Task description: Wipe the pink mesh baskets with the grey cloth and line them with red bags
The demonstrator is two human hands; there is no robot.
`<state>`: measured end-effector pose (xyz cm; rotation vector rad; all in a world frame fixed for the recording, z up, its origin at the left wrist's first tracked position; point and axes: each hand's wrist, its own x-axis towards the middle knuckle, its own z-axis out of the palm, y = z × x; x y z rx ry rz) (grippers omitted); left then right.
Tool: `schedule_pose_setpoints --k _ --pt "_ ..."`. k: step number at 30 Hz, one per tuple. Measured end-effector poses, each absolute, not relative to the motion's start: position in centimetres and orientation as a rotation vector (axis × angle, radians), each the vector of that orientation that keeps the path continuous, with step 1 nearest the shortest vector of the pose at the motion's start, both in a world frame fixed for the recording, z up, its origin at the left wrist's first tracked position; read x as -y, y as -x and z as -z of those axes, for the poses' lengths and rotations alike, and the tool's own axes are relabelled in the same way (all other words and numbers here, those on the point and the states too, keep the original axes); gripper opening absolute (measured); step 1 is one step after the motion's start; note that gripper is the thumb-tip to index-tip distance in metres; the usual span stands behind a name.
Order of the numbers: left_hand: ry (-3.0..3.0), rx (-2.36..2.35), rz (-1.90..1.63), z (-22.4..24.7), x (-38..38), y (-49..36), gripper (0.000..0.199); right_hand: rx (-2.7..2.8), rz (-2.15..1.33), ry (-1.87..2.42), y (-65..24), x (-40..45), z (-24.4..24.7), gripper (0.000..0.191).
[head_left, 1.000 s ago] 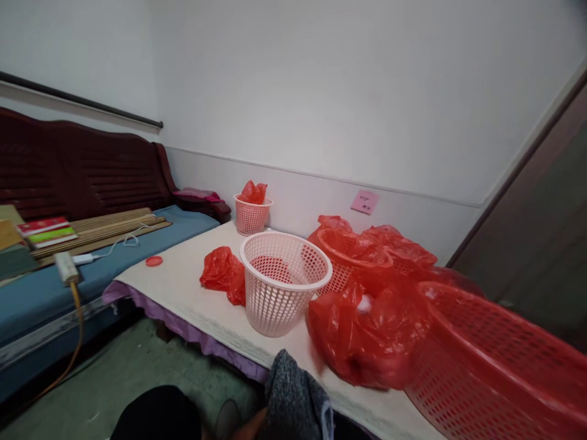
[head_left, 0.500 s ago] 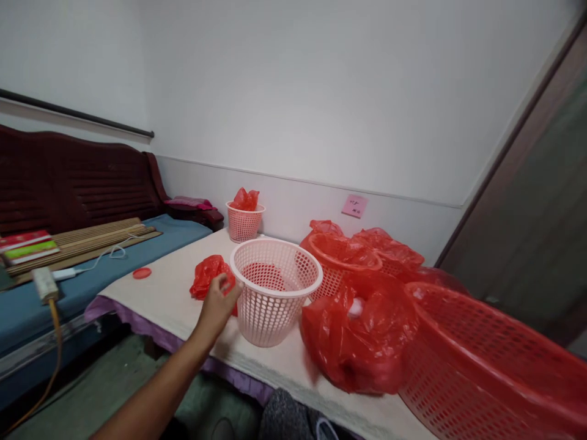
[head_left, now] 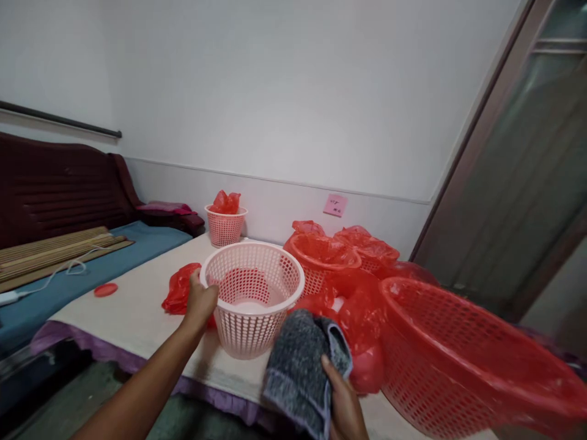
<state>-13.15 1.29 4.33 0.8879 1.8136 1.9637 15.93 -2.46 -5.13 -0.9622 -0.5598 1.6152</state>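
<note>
A pale pink perforated plastic basket point(head_left: 250, 333) stands on the table in front of me, its inside bare. My left hand point(head_left: 200, 300) grips its rim on the left side, thumb inside and fingers hidden behind. In my right hand point(head_left: 342, 391) is a folded dark grey cloth point(head_left: 300, 366) with a light edge, held close to the basket's right front. Just beyond my left hand lies a crumpled red plastic bag point(head_left: 178, 290). Behind the cloth sits a bulging red plastic bag point(head_left: 360, 305) with something white showing in it.
A large red basket point(head_left: 426, 354) fills the right front. Behind are a red bag-lined basket point(head_left: 316, 275) and a small pink basket point(head_left: 225, 229) holding a red bag. A red lid-like disc point(head_left: 105, 289) lies left on the cloth-covered table point(head_left: 137, 324). A pink note point(head_left: 335, 205) is on the wall.
My left hand has closed on the pale basket's rim. My right hand has come into view, lifting the grey cloth up beside the basket. The view has swung right.
</note>
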Motion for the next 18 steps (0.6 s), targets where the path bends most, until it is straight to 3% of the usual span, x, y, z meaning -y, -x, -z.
schedule_pose_setpoints --k 8,14,18 --pt "-0.911 -1.818 -1.965 -3.9 1.8 12.0 0.063 0.489 -1.452 1.098 -19.2 -3.7 8.4 0.073" --pt "-0.965 -1.811 -1.974 -4.3 4.3 11.9 0.054 0.544 -1.631 1.094 -19.0 -0.8 4.1 0.060" --pt "-1.018 -1.764 -1.992 -5.6 6.5 12.0 0.057 0.879 -1.220 1.130 -20.8 0.9 0.5 0.048"
